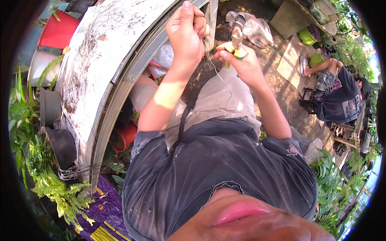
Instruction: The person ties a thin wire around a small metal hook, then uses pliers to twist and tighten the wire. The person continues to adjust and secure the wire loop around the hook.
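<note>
My left hand is raised near the edge of a metal-framed table, its fingers curled and thumb on top. A thin pale wire or strand hangs from its fingers and trails over my trousers; its upper end is hidden in the grip. To the right, above my thigh, my right hand grips a hand tool with metal jaws and yellow-and-green handles. The tool looks like pliers or cutters, with its jaws pointing away from me. The two hands are apart.
A stained white tabletop fills the left, with black pots and a red pot along its far side. A plastic bag lies on the ground ahead. Another person sits at the right among plants.
</note>
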A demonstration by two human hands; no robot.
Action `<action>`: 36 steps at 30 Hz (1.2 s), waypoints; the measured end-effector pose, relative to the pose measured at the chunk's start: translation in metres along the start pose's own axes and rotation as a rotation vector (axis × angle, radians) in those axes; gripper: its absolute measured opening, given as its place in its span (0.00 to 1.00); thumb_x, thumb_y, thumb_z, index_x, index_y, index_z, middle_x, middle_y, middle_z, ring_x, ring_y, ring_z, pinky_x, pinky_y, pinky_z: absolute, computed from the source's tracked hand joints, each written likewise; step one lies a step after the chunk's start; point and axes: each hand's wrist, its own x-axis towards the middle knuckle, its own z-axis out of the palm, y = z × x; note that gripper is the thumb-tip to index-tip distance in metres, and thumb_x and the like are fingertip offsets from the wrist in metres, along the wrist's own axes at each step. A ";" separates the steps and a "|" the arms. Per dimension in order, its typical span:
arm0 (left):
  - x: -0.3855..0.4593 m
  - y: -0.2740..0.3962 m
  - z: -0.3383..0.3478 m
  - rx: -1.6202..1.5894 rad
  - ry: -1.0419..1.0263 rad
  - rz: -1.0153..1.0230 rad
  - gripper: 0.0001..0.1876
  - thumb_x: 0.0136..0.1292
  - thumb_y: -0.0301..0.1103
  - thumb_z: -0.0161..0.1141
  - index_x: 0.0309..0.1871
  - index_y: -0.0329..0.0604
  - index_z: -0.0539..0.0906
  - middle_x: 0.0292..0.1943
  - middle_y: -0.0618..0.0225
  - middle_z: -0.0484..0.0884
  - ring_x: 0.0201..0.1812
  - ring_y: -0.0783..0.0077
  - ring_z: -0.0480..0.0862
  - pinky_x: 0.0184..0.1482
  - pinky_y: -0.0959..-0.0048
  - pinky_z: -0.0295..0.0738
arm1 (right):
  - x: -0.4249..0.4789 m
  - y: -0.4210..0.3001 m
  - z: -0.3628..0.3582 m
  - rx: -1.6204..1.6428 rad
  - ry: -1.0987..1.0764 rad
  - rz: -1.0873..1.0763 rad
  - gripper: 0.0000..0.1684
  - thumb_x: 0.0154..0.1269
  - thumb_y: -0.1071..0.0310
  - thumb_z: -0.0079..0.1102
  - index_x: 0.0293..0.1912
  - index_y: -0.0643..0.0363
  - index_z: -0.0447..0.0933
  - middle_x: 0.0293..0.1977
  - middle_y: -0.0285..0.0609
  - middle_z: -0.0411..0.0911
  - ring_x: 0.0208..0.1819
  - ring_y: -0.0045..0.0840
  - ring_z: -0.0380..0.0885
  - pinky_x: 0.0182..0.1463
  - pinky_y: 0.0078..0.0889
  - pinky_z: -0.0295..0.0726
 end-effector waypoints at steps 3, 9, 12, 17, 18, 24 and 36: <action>0.003 0.000 0.004 -0.049 0.081 0.055 0.19 0.81 0.44 0.48 0.34 0.41 0.75 0.15 0.78 0.56 0.18 0.81 0.54 0.24 0.74 0.52 | -0.002 0.000 0.011 0.049 -0.100 0.047 0.11 0.70 0.68 0.65 0.46 0.65 0.80 0.36 0.38 0.84 0.40 0.19 0.80 0.45 0.24 0.77; 0.005 -0.001 -0.012 -0.016 0.093 0.024 0.19 0.81 0.44 0.48 0.34 0.41 0.76 0.15 0.76 0.60 0.18 0.80 0.60 0.25 0.73 0.59 | 0.002 -0.004 0.006 -0.093 -0.172 0.055 0.10 0.65 0.68 0.70 0.43 0.62 0.83 0.33 0.33 0.84 0.36 0.14 0.79 0.43 0.21 0.76; 0.004 0.005 -0.025 0.083 0.038 -0.001 0.18 0.81 0.43 0.48 0.36 0.40 0.78 0.17 0.73 0.66 0.20 0.76 0.67 0.29 0.70 0.70 | 0.009 -0.007 -0.008 -0.283 -0.192 0.035 0.12 0.65 0.65 0.71 0.44 0.61 0.83 0.33 0.34 0.84 0.37 0.17 0.79 0.51 0.24 0.75; -0.016 0.025 -0.057 0.327 -0.082 -0.162 0.19 0.81 0.42 0.47 0.40 0.36 0.81 0.27 0.62 0.82 0.36 0.65 0.87 0.47 0.63 0.84 | 0.013 -0.021 -0.021 -0.390 -0.316 0.022 0.12 0.66 0.65 0.69 0.45 0.61 0.83 0.36 0.37 0.84 0.43 0.20 0.80 0.63 0.28 0.68; -0.019 0.028 -0.068 0.337 -0.185 -0.220 0.20 0.81 0.42 0.47 0.44 0.33 0.82 0.34 0.57 0.86 0.42 0.62 0.89 0.50 0.63 0.85 | 0.013 -0.019 -0.023 -0.385 -0.378 -0.036 0.08 0.66 0.69 0.69 0.41 0.62 0.82 0.31 0.33 0.80 0.36 0.17 0.76 0.43 0.25 0.76; -0.046 0.046 -0.099 0.424 -0.337 -0.453 0.21 0.81 0.41 0.48 0.51 0.28 0.82 0.42 0.53 0.89 0.45 0.65 0.90 0.48 0.70 0.86 | 0.019 -0.028 -0.016 -0.523 -0.696 -0.042 0.09 0.70 0.66 0.66 0.40 0.62 0.78 0.31 0.42 0.80 0.38 0.30 0.79 0.49 0.34 0.75; -0.092 0.050 -0.121 0.596 -0.166 -0.154 0.19 0.80 0.40 0.50 0.50 0.31 0.85 0.45 0.55 0.88 0.46 0.63 0.89 0.50 0.70 0.84 | 0.012 -0.074 -0.046 -0.409 -0.142 -0.128 0.13 0.70 0.68 0.63 0.51 0.63 0.83 0.37 0.34 0.76 0.39 0.23 0.76 0.46 0.28 0.74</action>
